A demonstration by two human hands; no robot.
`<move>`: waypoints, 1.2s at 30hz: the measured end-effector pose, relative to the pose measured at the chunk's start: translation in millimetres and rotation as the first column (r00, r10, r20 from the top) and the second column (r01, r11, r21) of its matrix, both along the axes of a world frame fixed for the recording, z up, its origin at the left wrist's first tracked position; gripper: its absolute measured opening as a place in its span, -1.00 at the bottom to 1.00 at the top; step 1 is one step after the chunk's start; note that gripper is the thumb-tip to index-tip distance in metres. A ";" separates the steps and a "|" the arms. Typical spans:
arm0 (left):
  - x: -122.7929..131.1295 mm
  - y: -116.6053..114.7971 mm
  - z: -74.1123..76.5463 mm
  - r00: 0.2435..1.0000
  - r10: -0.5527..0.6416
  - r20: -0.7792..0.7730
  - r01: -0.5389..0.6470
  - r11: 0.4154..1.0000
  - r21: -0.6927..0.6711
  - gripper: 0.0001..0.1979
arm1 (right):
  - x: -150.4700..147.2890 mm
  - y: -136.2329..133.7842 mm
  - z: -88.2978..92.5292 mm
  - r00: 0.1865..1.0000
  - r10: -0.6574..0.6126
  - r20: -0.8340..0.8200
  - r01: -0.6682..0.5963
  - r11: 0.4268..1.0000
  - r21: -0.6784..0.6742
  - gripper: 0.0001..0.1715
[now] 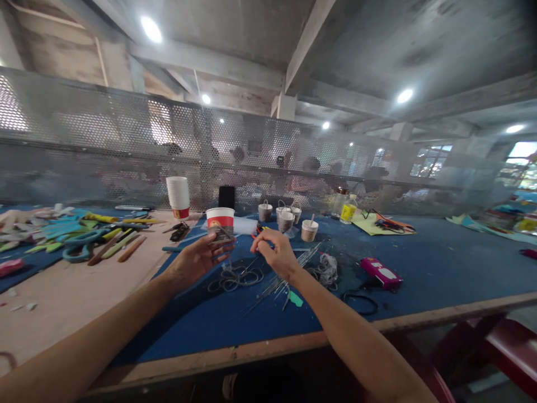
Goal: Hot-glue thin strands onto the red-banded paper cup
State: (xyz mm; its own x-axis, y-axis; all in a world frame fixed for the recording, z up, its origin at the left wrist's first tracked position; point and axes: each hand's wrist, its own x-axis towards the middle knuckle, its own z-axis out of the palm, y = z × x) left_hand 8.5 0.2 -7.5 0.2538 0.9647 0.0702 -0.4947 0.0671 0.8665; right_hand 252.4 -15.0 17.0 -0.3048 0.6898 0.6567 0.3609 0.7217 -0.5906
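Note:
My left hand (197, 257) is wrapped round the lower part of a paper cup (220, 215), white at the rim with a red band and a darker, greyish lower part. The cup stands upright in the fingers. To its right, my right hand (277, 254) is closed, its fingertips pointing at the cup but apart from it. A bit of red and yellow shows by these fingertips; whether the hand holds it I cannot tell. Below the hands, coiled grey cord (237, 278) and thin metal wires (279, 282) lie on the blue tabletop (201, 330).
A stack of paper cups (178, 193) stands behind left. Several small grey cups with wire loops (265, 211) and a beige cup (309, 230) stand behind. Scissors (81, 246) and gloves lie left; a yellow bottle (348, 211) and magenta box (381, 273) are right. A perforated screen (251, 143) rises behind.

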 end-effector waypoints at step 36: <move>5.6 -3.4 -1.6 0.997 0.079 -0.011 -0.079 0.996 -0.040 -0.82 | 44.2 26.3 -3.3 0.849 0.015 -0.528 -0.310 0.824 -0.474 -0.41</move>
